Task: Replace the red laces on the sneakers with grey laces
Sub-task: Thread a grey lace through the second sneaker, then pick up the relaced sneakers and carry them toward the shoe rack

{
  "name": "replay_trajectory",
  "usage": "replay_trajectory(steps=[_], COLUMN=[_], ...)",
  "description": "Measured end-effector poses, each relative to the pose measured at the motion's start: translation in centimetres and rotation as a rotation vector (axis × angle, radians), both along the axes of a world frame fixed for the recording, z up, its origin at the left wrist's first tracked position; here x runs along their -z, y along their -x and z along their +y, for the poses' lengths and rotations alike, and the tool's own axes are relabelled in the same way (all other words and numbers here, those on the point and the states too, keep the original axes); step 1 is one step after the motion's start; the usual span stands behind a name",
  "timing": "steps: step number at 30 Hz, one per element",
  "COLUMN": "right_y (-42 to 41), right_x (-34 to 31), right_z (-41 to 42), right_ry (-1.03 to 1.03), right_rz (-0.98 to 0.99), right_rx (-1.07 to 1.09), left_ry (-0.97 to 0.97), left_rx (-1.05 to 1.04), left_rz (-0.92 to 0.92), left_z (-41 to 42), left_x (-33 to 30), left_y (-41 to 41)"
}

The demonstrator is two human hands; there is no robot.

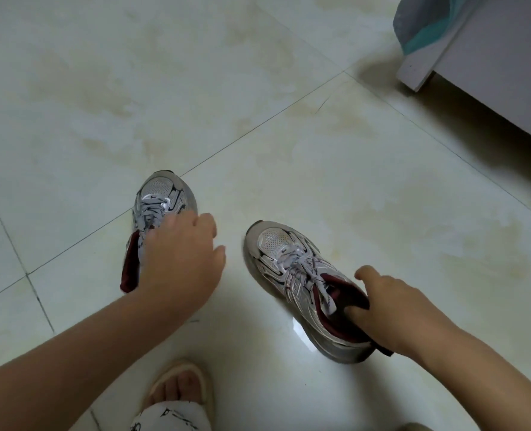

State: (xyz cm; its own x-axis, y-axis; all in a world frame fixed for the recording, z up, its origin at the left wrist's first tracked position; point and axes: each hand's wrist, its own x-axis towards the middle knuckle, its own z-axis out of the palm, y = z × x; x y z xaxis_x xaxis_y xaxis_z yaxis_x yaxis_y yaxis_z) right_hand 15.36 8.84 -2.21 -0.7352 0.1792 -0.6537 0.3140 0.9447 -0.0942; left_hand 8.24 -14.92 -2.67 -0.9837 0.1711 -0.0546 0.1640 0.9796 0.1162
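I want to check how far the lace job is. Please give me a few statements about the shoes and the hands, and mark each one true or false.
1. Both sneakers carry grey laces. True: the left sneaker and the right sneaker show grey laces, and no red lace is visible.
2. The right hand has fingers inside the right sneaker's opening. True.
3. The left hand rests on the floor, away from the shoes. False: it lies over the left sneaker's rear part.
4. The sneakers stand on a table. False: they are on the tiled floor.
5. The shoe linings are dark red. True.
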Motion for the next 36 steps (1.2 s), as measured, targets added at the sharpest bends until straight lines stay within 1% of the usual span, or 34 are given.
replay_trajectory(steps=[1, 2, 4, 5, 8, 10, 13, 18, 20, 21, 22, 24, 26, 27, 29, 31, 33, 36], right_y=[-0.2, -0.2, -0.1, 0.1, 0.7, 1.4, 2.9, 4.4, 4.6, 4.5, 4.3, 3.5, 3.0, 3.0, 3.6, 5.0, 6.3, 6.9], right_x=[0.6, 1.0, 1.6, 1.8, 2.2, 2.4, 2.5, 2.5, 2.4, 2.3, 2.1, 1.5, 0.9, 0.6, 0.2, 0.0, 0.5, 1.5], right_z=[-0.3, -0.5, -0.9, -1.1, -2.0, -2.7, -3.7, -4.7, -4.6, -4.5, -4.3, -4.1, -4.8, -5.5, -7.4, -9.5, -11.2, -12.8], right_ry=[-0.005, -0.017, -0.036, -0.033, -0.004, 0.014, 0.032, 0.068, 0.084, 0.088, 0.076, -0.027, -0.127, -0.142, -0.134, -0.143, -0.119, -0.099], right_rz=[0.018, 0.055, 0.11, 0.124, 0.17, 0.207, 0.261, 0.305, 0.316, 0.317, 0.32, 0.397, 0.509, 0.505, 0.41, 0.263, 0.145, 0.049], right_rx=[-0.01, -0.015, -0.009, 0.001, 0.086, 0.165, 0.214, 0.208, 0.197, 0.191, 0.175, 0.076, -0.083, -0.151, -0.189, -0.168, -0.105, 0.054], left_ry=[0.09, 0.136, 0.226, 0.244, 0.099, 0.037, 0.011, -0.066, -0.065, -0.078, -0.146, -0.315, -0.388, -0.415, -0.426, -0.34, -0.267, -0.264], left_rx=[-0.048, -0.1, -0.133, -0.112, -0.003, 0.065, 0.148, 0.377, 0.514, 0.551, 0.539, 0.396, 0.25, 0.179, 0.034, -0.048, -0.103, -0.174], left_rz=[0.028, 0.024, -0.123, -0.208, -0.253, -0.239, -0.218, -0.07, -0.017, -0.001, -0.012, -0.085, -0.064, -0.063, -0.129, -0.222, -0.333, -0.422], left_z=[-1.6, -3.2, -5.4, -6.2, -7.0, -6.0, -4.0, -0.5, 0.2, 0.1, -0.2, -1.2, -2.1, -2.5, -3.2, -4.1, -5.0, -5.9], left_x=[-0.1, 0.1, 0.6, 1.2, 2.9, 3.2, 3.5, 3.3, 2.9, 2.8, 2.7, 2.5, 2.4, 2.4, 2.5, 2.9, 3.2, 3.5], left_y=[-0.3, -0.8, -2.1, -2.8, -3.7, -4.0, -4.8, -4.6, -4.1, -4.0, -3.9, -3.8, -3.7, -3.6, -3.3, -2.8, -2.8, -3.3])
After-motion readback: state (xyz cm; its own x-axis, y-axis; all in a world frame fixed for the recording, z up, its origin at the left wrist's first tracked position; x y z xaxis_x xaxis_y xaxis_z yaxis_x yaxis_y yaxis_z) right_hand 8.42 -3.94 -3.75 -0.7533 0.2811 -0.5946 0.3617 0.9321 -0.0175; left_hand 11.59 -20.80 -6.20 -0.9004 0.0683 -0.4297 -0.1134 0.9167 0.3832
